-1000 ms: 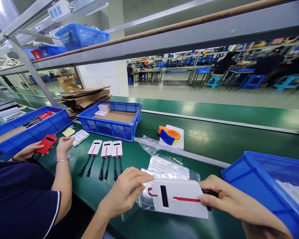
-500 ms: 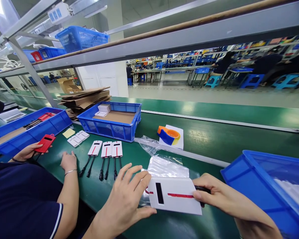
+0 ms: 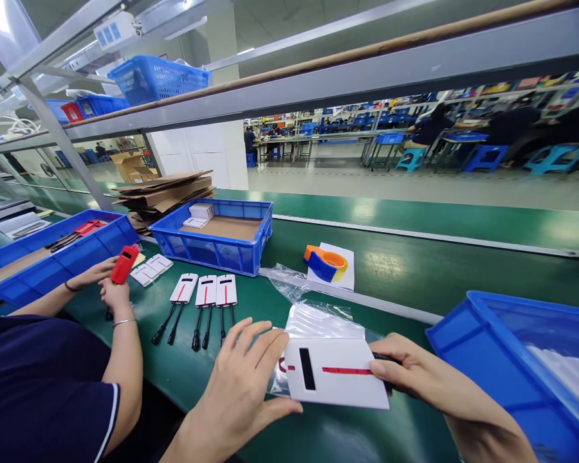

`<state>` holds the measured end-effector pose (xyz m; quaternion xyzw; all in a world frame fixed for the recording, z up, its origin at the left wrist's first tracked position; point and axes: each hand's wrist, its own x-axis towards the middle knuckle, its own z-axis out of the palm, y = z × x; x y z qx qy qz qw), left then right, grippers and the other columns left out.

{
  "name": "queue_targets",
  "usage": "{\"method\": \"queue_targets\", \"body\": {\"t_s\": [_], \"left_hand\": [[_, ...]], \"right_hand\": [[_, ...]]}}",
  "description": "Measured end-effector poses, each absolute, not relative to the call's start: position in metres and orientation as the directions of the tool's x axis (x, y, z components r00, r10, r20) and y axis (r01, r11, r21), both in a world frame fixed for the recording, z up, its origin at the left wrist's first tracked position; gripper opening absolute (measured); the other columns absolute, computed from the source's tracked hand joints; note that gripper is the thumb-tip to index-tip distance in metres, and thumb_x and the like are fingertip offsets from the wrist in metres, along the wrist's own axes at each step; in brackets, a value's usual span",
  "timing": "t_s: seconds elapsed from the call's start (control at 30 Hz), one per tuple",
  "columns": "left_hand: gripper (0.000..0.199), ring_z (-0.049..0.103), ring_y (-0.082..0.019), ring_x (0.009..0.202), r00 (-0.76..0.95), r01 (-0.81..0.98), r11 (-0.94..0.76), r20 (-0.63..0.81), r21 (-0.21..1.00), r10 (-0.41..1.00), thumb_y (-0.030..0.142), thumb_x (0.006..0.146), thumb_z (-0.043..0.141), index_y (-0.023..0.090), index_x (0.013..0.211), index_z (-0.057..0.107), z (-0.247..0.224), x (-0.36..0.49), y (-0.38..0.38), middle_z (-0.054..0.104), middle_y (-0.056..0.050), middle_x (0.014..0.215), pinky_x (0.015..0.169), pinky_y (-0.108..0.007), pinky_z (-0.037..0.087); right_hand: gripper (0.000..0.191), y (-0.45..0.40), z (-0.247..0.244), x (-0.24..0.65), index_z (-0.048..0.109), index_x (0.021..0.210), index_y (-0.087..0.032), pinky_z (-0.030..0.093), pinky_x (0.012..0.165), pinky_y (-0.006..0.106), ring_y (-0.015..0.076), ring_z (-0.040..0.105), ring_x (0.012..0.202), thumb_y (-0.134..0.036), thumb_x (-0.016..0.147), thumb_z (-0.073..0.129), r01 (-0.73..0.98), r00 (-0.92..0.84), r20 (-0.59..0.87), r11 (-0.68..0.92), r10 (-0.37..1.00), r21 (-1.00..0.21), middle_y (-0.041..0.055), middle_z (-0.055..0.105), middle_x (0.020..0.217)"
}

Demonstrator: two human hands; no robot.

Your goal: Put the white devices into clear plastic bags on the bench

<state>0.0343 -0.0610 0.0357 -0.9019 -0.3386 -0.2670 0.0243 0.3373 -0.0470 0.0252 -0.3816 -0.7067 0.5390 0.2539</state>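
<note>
A white flat case [image 3: 342, 387] with a black window, a red stripe and a red loop at its left end is held level in front of me. My right hand [image 3: 408, 370] pinches its right end, with black cable under the fingers. My left hand [image 3: 246, 376] spans the left end, index finger at the upper corner and thumb along the lower edge, other fingers spread. Behind and partly beneath the case lie clear plastic bags [image 3: 323, 320]. Left of my hands rest several similar white cases [image 3: 206, 290] with black cables.
A co-worker's hands [image 3: 116, 292] hold a red case [image 3: 124, 265] at left. Blue trays [image 3: 212, 249] stand behind, and a blue bin [image 3: 502, 347] is at right. An orange and blue tape roll [image 3: 330, 260] lies on white paper. A shelf beam [image 3: 318, 90] crosses above.
The case in my hands has shifted slightly up and left. At left, the co-worker's red case has moved right and turned upright, with both of their hands now at it.
</note>
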Motion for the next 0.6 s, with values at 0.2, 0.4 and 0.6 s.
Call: {"method": "queue_targets", "body": {"t_s": [0.2, 0.4, 0.6], "left_hand": [[0.076, 0.065, -0.035, 0.118, 0.614, 0.625, -0.769, 0.522, 0.138, 0.593, 0.054, 0.08, 0.081, 0.014, 0.136, 0.05, 0.029, 0.036, -0.059, 0.072, -0.015, 0.123, 0.106, -0.056, 0.05], [0.079, 0.066, -0.035, 0.117, 0.576, 0.627, -0.761, 0.557, 0.17, 0.599, 0.059, 0.081, 0.078, 0.013, 0.137, 0.047, 0.02, 0.039, -0.061, 0.071, -0.017, 0.123, 0.103, -0.054, 0.053], [0.083, 0.067, -0.035, 0.114, 0.577, 0.594, -0.772, 0.548, 0.227, 0.605, 0.06, 0.076, 0.081, 0.013, 0.136, 0.048, 0.023, 0.05, -0.061, 0.071, -0.017, 0.121, 0.103, -0.057, 0.052]], "right_hand": [[0.062, -0.047, 0.026, 0.334, 0.05, 0.062, -0.021, 0.021, 0.041, 0.024, 0.01, 0.029, 0.049, -0.076, 0.09, 0.054, 0.254, -0.558, -0.074, 0.085, 0.826, -0.963, -0.0056, 0.036, 0.055], [0.059, -0.047, 0.024, 0.329, 0.048, 0.061, -0.021, 0.017, 0.038, 0.022, 0.009, 0.029, 0.047, -0.073, 0.086, 0.061, 0.223, -0.542, -0.153, -0.034, 0.827, -0.974, -0.0055, 0.039, 0.054], [0.056, -0.05, 0.026, 0.303, 0.052, 0.063, -0.02, 0.032, 0.05, 0.024, 0.0107, 0.036, 0.053, -0.067, 0.091, 0.06, 0.224, -0.582, -0.124, 0.012, 0.804, -0.975, -0.0041, 0.045, 0.058]]}}
